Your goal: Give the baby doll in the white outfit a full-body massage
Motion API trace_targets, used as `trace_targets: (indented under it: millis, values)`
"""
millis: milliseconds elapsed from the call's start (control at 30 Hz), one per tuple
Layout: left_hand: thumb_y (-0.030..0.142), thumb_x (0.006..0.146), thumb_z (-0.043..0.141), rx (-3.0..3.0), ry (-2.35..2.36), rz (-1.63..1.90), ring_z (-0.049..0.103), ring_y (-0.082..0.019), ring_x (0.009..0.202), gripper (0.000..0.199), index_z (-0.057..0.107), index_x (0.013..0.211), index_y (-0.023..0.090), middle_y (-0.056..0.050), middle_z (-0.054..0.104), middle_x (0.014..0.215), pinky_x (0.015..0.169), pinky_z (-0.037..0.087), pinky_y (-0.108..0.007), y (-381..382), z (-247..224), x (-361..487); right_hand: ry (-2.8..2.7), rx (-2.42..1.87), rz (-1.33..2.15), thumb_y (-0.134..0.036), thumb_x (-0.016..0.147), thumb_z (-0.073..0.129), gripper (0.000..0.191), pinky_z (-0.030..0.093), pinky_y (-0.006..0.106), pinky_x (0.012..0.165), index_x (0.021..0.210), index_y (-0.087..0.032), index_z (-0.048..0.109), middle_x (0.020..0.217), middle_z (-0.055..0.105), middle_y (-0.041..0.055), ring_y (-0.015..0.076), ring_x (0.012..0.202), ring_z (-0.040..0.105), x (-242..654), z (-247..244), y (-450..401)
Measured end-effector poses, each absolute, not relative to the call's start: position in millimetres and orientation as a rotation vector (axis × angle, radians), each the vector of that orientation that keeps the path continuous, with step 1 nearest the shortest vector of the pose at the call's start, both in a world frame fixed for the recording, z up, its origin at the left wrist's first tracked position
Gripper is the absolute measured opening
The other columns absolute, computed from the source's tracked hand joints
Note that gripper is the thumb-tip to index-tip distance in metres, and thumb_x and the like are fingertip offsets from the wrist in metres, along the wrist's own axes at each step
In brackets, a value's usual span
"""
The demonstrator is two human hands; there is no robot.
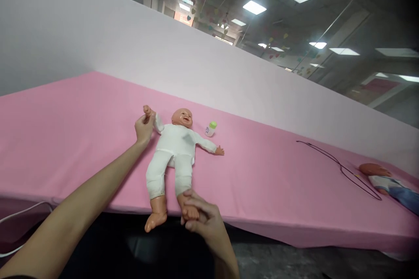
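Observation:
A baby doll [176, 141] with a white cloth body lies face up on the pink-covered table [255, 170]. Its head points to the back wall and its feet reach the front edge. My left hand [144, 129] pinches the doll's raised hand at the left side. Around the doll's foot on the right, my right hand [204, 216] has its fingers wrapped. The doll's other arm stretches out to the right, its small hand resting on the cloth. A small bottle [211, 128] with a green cap lies beside the doll's head.
A thin dark cord [340, 165] lies on the right part of the table, near a second doll [393, 183] in white and blue. A pale wall [229, 78] runs behind the table. A white cable [26, 211] hangs at the lower left.

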State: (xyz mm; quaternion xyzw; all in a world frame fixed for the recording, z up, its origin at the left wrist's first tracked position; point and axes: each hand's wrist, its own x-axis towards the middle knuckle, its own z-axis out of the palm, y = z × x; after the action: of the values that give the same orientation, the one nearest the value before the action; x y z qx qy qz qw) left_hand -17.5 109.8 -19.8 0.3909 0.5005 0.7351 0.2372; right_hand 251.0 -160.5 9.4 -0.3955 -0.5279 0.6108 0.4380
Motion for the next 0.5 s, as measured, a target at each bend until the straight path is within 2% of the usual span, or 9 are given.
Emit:
trace_targets:
  millis: [67, 133, 200, 300, 400, 500]
  values:
    - [0.052, 0.092, 0.065, 1.319, 1.307, 1.949, 0.070, -0.023, 0.088, 0.037, 0.075, 0.095, 0.016, -0.007, 0.076, 0.094, 0.083, 0.055, -0.032, 100, -13, -10, -1.312, -0.958, 1.417, -0.040, 0.066, 0.099, 0.041, 0.057, 0.038, 0.091, 0.102, -0.024, 0.086, 0.132, 0.070, 0.0119, 0.0281, 0.109, 0.069, 245, 21, -137]
    - [0.051, 0.093, 0.066, 1.611, 1.291, 1.793, 0.070, -0.026, 0.100, 0.038, 0.079, 0.108, 0.019, -0.009, 0.079, 0.109, 0.094, 0.054, -0.036, 92, -10, -5, -1.292, -0.934, 1.331, -0.044, 0.072, 0.094, 0.044, 0.057, 0.034, 0.081, 0.109, -0.023, 0.084, 0.132, 0.071, 0.0126, 0.0226, 0.093, 0.070, 235, 32, -105]
    - [0.049, 0.091, 0.068, 1.894, 1.286, 1.577, 0.067, -0.029, 0.112, 0.038, 0.080, 0.114, 0.022, -0.009, 0.078, 0.119, 0.104, 0.049, -0.040, 86, -9, -4, -1.290, -0.950, 1.271, -0.047, 0.079, 0.088, 0.046, 0.053, 0.029, 0.066, 0.116, -0.022, 0.082, 0.134, 0.071, 0.0133, 0.0156, 0.074, 0.065, 224, 39, -72]
    - [0.047, 0.089, 0.070, 2.101, 1.256, 1.372, 0.063, -0.031, 0.123, 0.038, 0.081, 0.118, 0.025, -0.009, 0.077, 0.127, 0.112, 0.044, -0.043, 84, -10, -5, -1.292, -0.964, 1.218, -0.047, 0.075, 0.089, 0.045, 0.049, 0.026, 0.059, 0.111, -0.020, 0.082, 0.141, 0.066, 0.0130, 0.0119, 0.068, 0.063, 209, 41, -37]
    - [0.048, 0.087, 0.072, 2.014, 1.270, 1.419, 0.064, -0.031, 0.120, 0.039, 0.081, 0.115, 0.024, -0.008, 0.077, 0.125, 0.108, 0.046, -0.041, 85, -9, -4, -1.271, -0.946, 1.239, -0.045, 0.075, 0.090, 0.043, 0.052, 0.026, 0.063, 0.110, -0.021, 0.082, 0.150, 0.061, 0.0129, 0.0143, 0.076, 0.068, 208, 39, -38]
    - [0.051, 0.088, 0.070, 1.683, 1.283, 1.644, 0.070, -0.027, 0.104, 0.038, 0.080, 0.106, 0.020, -0.009, 0.079, 0.113, 0.094, 0.052, -0.036, 91, -10, -3, -1.262, -0.935, 1.271, -0.041, 0.075, 0.092, 0.042, 0.057, 0.033, 0.083, 0.112, -0.024, 0.083, 0.149, 0.062, 0.0131, 0.0268, 0.110, 0.070, 224, 30, -79]
